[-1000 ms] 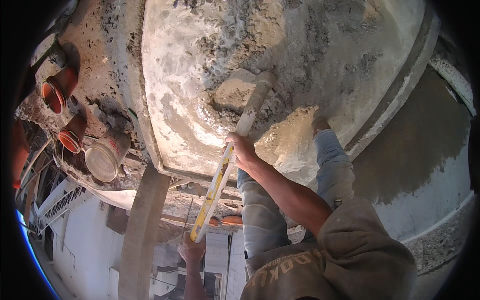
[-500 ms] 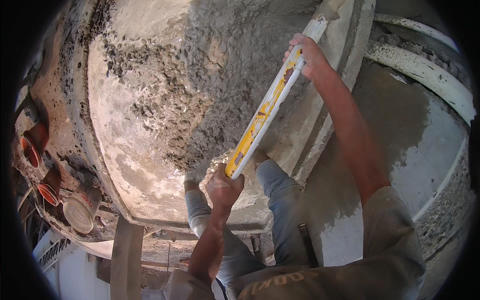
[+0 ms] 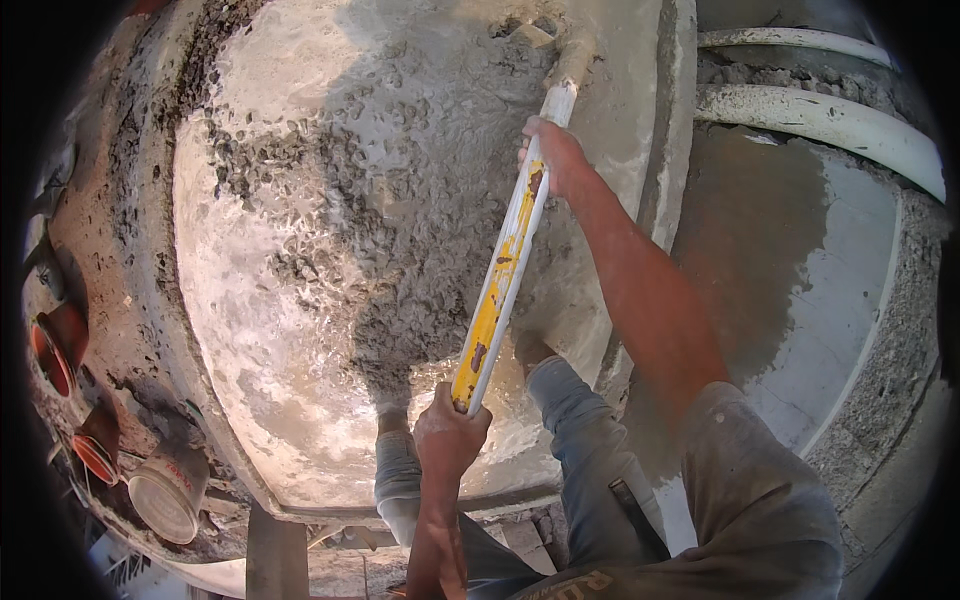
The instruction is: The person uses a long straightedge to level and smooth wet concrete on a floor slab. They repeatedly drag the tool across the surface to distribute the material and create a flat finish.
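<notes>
Slanting up and rightward over the wet concrete (image 3: 400, 240), the pole (image 3: 502, 262) is passing through both grips: the left hand (image 3: 450, 437) is wrapping its lower end, the right hand (image 3: 556, 158) (nearer the muddy far end (image 3: 573, 60)) is clasping it higher up.

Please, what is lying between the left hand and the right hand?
In the head view, a white tool handle with worn yellow patches spans from the left hand to the right hand.
</notes>
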Tool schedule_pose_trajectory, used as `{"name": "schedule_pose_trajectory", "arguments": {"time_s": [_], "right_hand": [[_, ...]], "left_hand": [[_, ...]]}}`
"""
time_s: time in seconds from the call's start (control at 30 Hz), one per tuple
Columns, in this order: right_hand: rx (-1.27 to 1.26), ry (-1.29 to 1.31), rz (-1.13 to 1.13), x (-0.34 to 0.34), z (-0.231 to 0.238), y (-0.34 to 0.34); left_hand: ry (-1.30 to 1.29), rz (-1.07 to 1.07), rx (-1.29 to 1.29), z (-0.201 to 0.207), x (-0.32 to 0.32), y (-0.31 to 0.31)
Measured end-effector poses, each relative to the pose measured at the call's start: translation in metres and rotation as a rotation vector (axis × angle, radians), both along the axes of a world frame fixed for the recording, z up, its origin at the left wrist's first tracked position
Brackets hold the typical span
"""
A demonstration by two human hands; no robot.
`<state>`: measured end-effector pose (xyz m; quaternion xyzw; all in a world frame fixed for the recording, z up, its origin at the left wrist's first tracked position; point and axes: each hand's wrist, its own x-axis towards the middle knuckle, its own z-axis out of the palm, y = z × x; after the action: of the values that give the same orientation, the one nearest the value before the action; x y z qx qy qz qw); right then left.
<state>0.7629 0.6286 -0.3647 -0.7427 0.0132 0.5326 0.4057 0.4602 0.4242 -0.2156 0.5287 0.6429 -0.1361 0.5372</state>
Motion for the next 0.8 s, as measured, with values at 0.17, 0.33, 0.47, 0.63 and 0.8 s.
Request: {"name": "schedule_pose_trajectory", "arguments": {"time_s": [0.17,0.33,0.47,0.63,0.8], "right_hand": [[-0.094,0.12,-0.128,-0.196,0.053,-0.12],[-0.247,0.11,-0.133,-0.35,0.066,-0.248],[-0.298,0.145,-0.117,-0.445,0.101,-0.317],[-0.528,0.396,-0.174,-0.527,0.189,-0.377],[-0.447,0.552,-0.041,-0.539,0.291,-0.408]], "left_hand": [[0.057,0.021,-0.096,0.065,-0.204,-0.085],[0.098,0.097,-0.359,0.102,-0.345,-0.167],[0.276,0.037,-0.377,0.139,-0.424,-0.238],[0.435,0.006,-0.125,0.185,-0.53,-0.329],[0.621,-0.022,-0.275,0.257,-0.559,-0.381]]}}
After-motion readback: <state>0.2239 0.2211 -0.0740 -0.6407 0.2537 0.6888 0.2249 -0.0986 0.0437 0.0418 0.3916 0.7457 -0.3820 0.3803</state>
